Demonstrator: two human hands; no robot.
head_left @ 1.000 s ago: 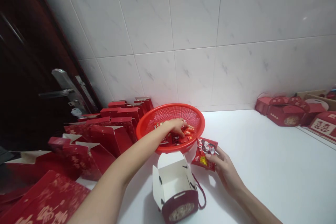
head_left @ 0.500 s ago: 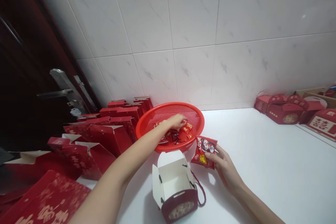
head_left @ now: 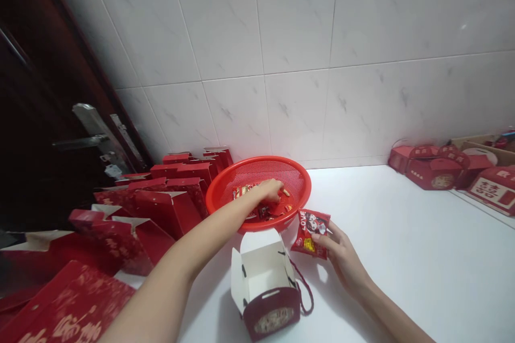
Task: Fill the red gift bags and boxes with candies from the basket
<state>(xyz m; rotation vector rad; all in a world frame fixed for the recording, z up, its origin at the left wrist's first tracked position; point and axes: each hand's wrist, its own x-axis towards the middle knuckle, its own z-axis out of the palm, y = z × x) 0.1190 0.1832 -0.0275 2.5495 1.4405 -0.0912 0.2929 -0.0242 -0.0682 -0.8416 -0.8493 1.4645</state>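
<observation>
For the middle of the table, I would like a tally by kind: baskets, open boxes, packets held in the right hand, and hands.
Round red plastic mesh basket: 1
Open white-lined dark red box: 1
Red printed packet in the right hand: 1
Hands, right hand and left hand: 2
Total: 5

the white table (head_left: 410, 257) carries a red basket (head_left: 295, 178) at twelve o'clock, an open box (head_left: 265, 305) at six, red boxes (head_left: 434, 174) at two and red bags (head_left: 169, 214) toward nine.
</observation>
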